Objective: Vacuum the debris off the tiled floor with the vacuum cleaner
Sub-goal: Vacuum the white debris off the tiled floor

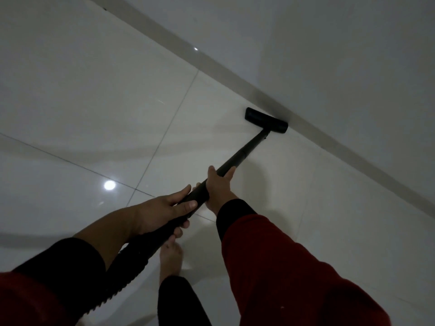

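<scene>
Fingers (188,204) of both hands are wrapped round the black rigid vacuum wand (231,162) | right hand (217,184) ahead, left hand (162,209) behind | flat black nozzle (266,120) is set on glossy white tiled floor (94,109), touching the grey skirting (329,137).

Black vacuum cleaner (237,158) (head against skirting), glossy tiled floor (94,102)

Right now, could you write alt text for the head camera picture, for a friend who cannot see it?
Both hands grip a black vacuum wand, the right hand ahead of the left hand, pushing its floor head up to the baseboard of a white wall. The glossy pale tiled floor shows no obvious debris in this dim view; a bare foot stands below the hands.
</scene>
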{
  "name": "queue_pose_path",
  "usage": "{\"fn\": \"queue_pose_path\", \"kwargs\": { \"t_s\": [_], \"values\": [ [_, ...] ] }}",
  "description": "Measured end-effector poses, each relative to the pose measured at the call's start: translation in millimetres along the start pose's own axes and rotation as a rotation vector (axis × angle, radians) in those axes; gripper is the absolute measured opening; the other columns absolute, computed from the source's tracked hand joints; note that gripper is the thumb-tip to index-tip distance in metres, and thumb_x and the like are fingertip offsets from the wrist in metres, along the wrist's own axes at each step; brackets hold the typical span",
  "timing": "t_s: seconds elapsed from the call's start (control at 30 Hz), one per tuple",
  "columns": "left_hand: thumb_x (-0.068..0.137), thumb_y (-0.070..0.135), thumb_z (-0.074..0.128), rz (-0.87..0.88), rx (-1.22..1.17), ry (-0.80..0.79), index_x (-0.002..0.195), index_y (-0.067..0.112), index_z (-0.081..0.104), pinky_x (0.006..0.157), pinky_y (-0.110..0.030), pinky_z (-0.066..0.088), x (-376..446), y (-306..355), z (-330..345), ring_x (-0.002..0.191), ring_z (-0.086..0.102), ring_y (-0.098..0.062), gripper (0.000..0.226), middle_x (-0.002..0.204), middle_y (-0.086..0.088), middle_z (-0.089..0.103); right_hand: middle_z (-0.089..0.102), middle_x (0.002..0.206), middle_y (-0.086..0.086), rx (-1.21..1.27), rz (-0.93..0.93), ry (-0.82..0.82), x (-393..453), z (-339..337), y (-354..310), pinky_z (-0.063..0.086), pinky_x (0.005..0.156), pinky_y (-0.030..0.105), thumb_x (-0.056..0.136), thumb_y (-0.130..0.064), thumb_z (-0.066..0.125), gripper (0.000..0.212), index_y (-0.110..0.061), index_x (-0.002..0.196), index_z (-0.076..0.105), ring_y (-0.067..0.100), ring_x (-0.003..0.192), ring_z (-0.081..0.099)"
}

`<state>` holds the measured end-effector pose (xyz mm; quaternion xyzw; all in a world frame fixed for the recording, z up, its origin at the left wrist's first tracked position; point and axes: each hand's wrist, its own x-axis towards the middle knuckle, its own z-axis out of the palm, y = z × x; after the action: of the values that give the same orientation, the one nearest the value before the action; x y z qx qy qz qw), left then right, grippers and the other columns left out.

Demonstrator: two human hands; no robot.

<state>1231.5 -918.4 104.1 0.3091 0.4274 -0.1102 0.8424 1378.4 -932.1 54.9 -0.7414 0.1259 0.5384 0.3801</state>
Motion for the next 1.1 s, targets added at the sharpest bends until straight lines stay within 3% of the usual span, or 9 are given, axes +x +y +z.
{"fn": "queue_pose_path", "kwargs": {
  "t_s": [0.1, 0.2, 0.37, 0.53, 0.73, 0.83, 0.97, 1.1],
  "values": [
    [0.091, 0.031, 0.054, 0.026, -0.067, 0.054, 0.144, 0.044, 0.021, 0.050, -0.026, 0.048, -32.6, -27.1, -20.0, 0.052, 0.053, -0.012, 0.064, 0.082, -0.011, 0.055, 0.051, 0.091, 0.004, -0.077, 0.006, -0.045, -22.3, 32.7, 23.5, 0.054, 0.074, 0.039, 0.099, -0.028, 0.045, 0.077, -0.051, 0.145, -0.011, 0.021, 0.070, 0.059],
    [0.092, 0.029, 0.054, 0.061, -0.174, 0.081, 0.141, 0.047, 0.027, 0.048, -0.025, 0.046, -70.8, -61.7, -38.3, 0.051, 0.051, -0.013, 0.059, 0.081, -0.012, 0.052, 0.044, 0.080, 0.000, -0.154, -0.003, -0.088, -47.7, 66.3, 57.5, 0.055, 0.080, 0.040, 0.099, -0.027, 0.045, 0.077, -0.051, 0.146, -0.011, 0.022, 0.070, 0.059],
    [0.093, 0.028, 0.053, 0.108, -0.209, 0.148, 0.141, 0.050, 0.027, 0.049, -0.026, 0.046, -143.2, -142.3, -74.6, 0.051, 0.051, -0.013, 0.058, 0.082, -0.013, 0.050, 0.047, 0.086, 0.003, -0.187, -0.021, -0.165, -98.2, 117.9, 141.9, 0.051, 0.058, 0.033, 0.099, -0.028, 0.046, 0.075, -0.051, 0.146, -0.007, 0.020, 0.060, 0.054],
    [0.092, 0.029, 0.054, 0.123, -0.198, 0.194, 0.140, 0.052, 0.025, 0.050, -0.027, 0.045, -227.4, -234.1, -115.5, 0.051, 0.049, -0.014, 0.061, 0.083, -0.014, 0.050, 0.051, 0.082, 0.008, -0.214, -0.015, -0.222, -156.7, 168.1, 247.2, 0.050, 0.056, 0.032, 0.099, -0.029, 0.046, 0.075, -0.053, 0.145, -0.008, 0.017, 0.051, 0.049],
    [0.090, 0.034, 0.056, 0.117, -0.167, 0.249, 0.142, 0.050, 0.023, 0.053, -0.027, 0.047, -332.3, -322.0, -163.7, 0.053, 0.053, -0.013, 0.064, 0.086, -0.014, 0.054, 0.055, 0.094, 0.008, -0.262, 0.041, -0.264, -243.1, 231.0, 347.6, 0.052, 0.058, 0.031, 0.099, -0.031, 0.046, 0.073, -0.054, 0.144, -0.007, 0.017, 0.062, 0.055],
    [0.071, 0.051, 0.067, 0.140, -0.181, 0.266, 0.140, 0.053, 0.025, 0.056, -0.027, 0.048, -377.6, -355.9, -184.4, 0.054, 0.055, -0.012, 0.080, 0.088, -0.014, 0.056, 0.054, 0.107, 0.009, -0.280, 0.067, -0.277, -280.0, 259.1, 385.4, 0.050, 0.051, 0.029, 0.099, -0.032, 0.047, 0.073, -0.055, 0.144, -0.005, 0.019, 0.068, 0.057],
    [0.030, 0.072, 0.078, 0.189, -0.220, 0.284, 0.131, 0.060, 0.028, 0.056, -0.026, 0.049, -416.3, -389.0, -206.3, 0.054, 0.057, -0.012, 0.113, 0.088, -0.014, 0.057, 0.048, 0.091, 0.002, -0.308, 0.082, -0.310, -309.9, 290.1, 418.2, 0.051, 0.053, 0.030, 0.099, -0.032, 0.048, 0.074, -0.056, 0.144, -0.005, 0.020, 0.073, 0.059],
    [0.029, 0.069, 0.081, 0.216, -0.293, 0.300, 0.126, 0.061, 0.026, 0.057, -0.027, 0.048, -429.6, -406.4, -227.2, 0.053, 0.056, -0.012, 0.113, 0.086, -0.013, 0.056, 0.053, 0.095, 0.008, -0.364, 0.078, -0.329, -313.8, 316.5, 435.3, 0.053, 0.059, 0.032, 0.098, -0.033, 0.049, 0.075, -0.058, 0.143, -0.005, 0.020, 0.071, 0.059]
  ]
}}
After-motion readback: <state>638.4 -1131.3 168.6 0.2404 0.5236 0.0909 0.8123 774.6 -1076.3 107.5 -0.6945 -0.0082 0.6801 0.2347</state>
